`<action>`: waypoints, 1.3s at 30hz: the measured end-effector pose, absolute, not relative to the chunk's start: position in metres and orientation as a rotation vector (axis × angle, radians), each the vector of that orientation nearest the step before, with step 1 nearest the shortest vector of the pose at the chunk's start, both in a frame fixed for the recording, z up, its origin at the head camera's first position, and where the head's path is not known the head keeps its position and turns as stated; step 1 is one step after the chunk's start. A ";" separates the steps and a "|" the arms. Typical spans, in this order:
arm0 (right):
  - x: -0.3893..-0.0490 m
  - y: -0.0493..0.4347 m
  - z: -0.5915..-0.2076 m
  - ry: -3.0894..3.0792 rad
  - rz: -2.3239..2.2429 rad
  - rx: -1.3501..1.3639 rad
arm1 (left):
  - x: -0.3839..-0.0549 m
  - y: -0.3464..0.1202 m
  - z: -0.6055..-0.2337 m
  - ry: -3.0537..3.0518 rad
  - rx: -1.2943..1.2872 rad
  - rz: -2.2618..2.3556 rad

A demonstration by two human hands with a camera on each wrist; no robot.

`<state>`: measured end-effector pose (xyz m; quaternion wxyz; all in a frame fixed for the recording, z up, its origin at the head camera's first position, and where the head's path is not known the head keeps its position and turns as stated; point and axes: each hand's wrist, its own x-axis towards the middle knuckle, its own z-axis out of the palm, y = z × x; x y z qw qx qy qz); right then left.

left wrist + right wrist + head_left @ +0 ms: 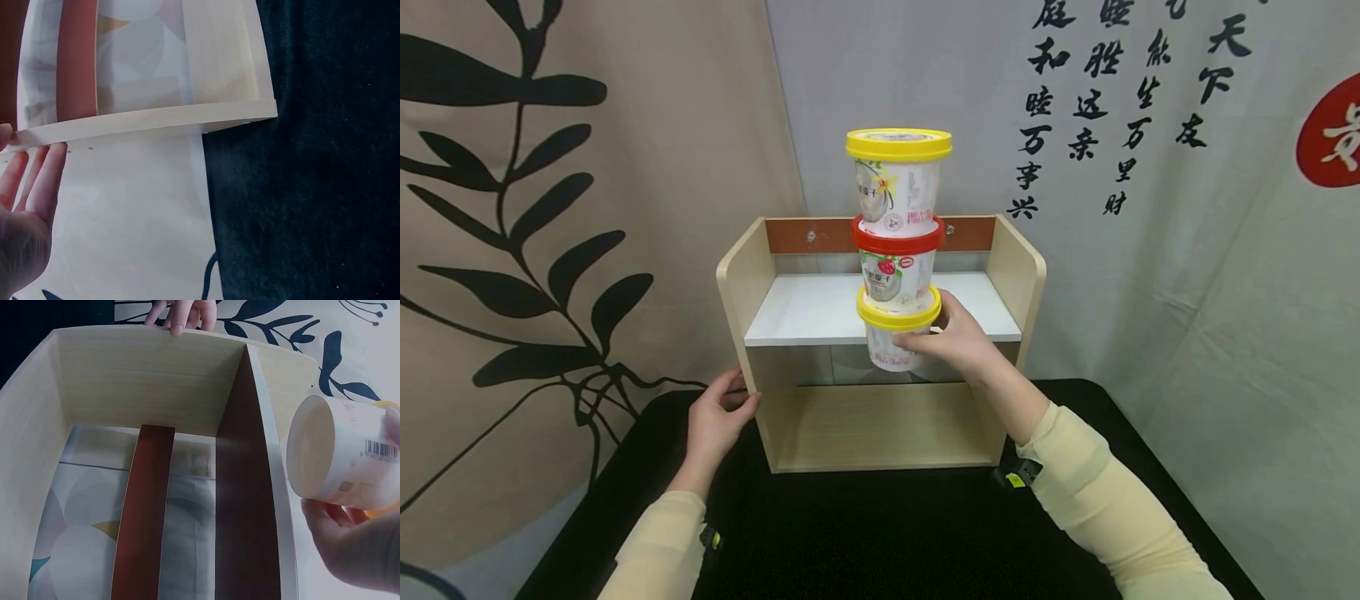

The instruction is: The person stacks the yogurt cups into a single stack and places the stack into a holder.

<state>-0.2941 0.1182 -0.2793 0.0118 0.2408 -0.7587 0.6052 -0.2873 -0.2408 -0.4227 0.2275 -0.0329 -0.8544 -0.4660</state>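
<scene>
A stack of three white ice-cream tubs is held in front of a small wooden shelf (883, 425). My right hand (958, 337) grips the bottom tub (891, 348), which has a yellow lid. On it stands a red-lidded tub (898, 279) with a strawberry picture, and on top another yellow-lidded tub (898, 187). The right wrist view shows the bottom tub's base and barcode side (350, 453), level with the white shelf board's front edge. My left hand (718, 421) pinches the shelf's left side panel (156, 117), thumb at its front edge, fingers along the outer face.
The shelf has a white middle board (805, 308) and a brown back rail (820, 236). It stands on a black-covered table (880, 533). Behind hang cloths with a dark leaf print (505, 292) and black characters.
</scene>
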 end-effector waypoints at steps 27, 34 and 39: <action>-0.327 0.104 -0.270 -2.378 1.878 0.678 | -0.288 -0.241 -0.424 -2.349 -0.097 -1.279; -0.339 0.099 -0.267 -2.406 1.853 0.647 | -0.287 -0.242 -0.424 -2.349 -0.112 -1.256; -0.346 0.096 -0.265 -2.428 1.829 0.593 | -0.286 -0.241 -0.423 -2.354 -0.103 -1.246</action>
